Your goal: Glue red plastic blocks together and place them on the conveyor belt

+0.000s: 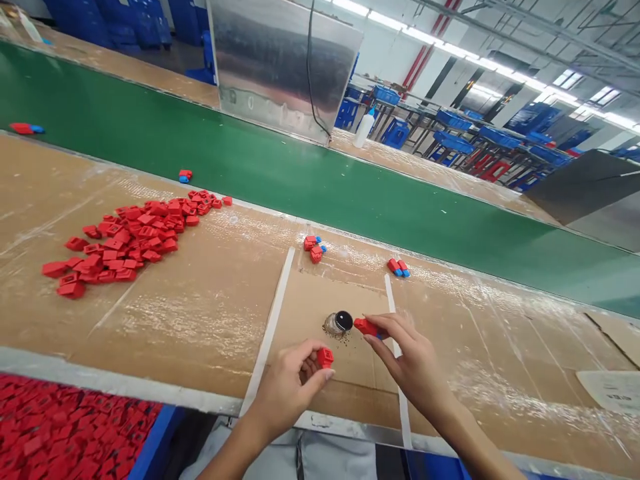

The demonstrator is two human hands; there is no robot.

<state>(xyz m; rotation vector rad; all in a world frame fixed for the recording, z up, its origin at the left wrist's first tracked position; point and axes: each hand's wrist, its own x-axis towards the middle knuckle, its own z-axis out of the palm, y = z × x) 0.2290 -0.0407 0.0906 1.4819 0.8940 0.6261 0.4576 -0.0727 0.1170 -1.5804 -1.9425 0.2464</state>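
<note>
My left hand [293, 377] pinches a small red plastic piece [325, 358] between thumb and fingertips, its hollow end facing up. In my right hand [407, 347] is a red-and-blue piece [366, 327]; its red end points left and most of the blue part is behind my fingers. Close by that red end stands a small round container [332, 325] with a black, glossy top, on a cardboard sheet [305, 300]. Dark specks lie around its base. Two red-and-blue pieces [316, 254] lie beyond the container, and another pair [399, 268] lies further right.
A heap of red pieces [125, 240] covers the left of the table. At lower left, a blue bin [157, 443] holds many more. A green conveyor belt [280, 167] runs behind, carrying a few pieces. Beyond it are a metal panel [280, 67] and a white bottle [364, 128].
</note>
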